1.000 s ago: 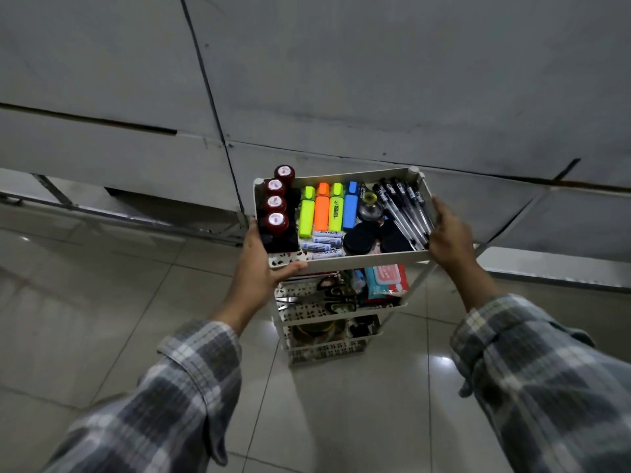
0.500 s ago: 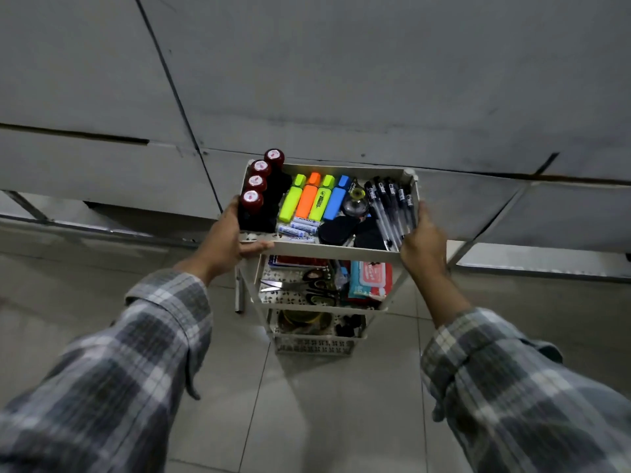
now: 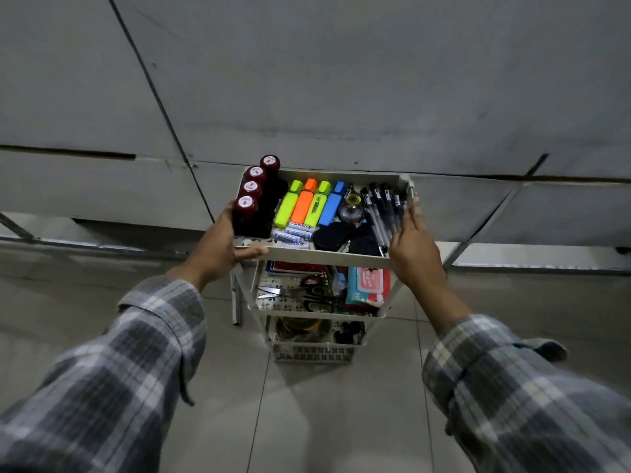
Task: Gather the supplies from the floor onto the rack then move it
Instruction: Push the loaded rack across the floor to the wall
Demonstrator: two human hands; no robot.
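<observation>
Standing upright, the rack (image 3: 327,256), left hand (image 3: 218,252) clamped on its rim, right hand (image 3: 415,247) spread.

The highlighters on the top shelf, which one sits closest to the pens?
The blue highlighter, rightmost of the four; the two yellow-green and the orange one lie further left.

Small white tubes (image 3: 294,232) lying at the front of the rack's (image 3: 327,256) top tray carried blue print, seen upside down, legible as "TEKNO". Red caps (image 3: 246,202) on the dark bottles bore white marks, too small to read. Print on the green highlighter (image 3: 317,206) and the wipes pack (image 3: 370,285) was illegible.
</observation>
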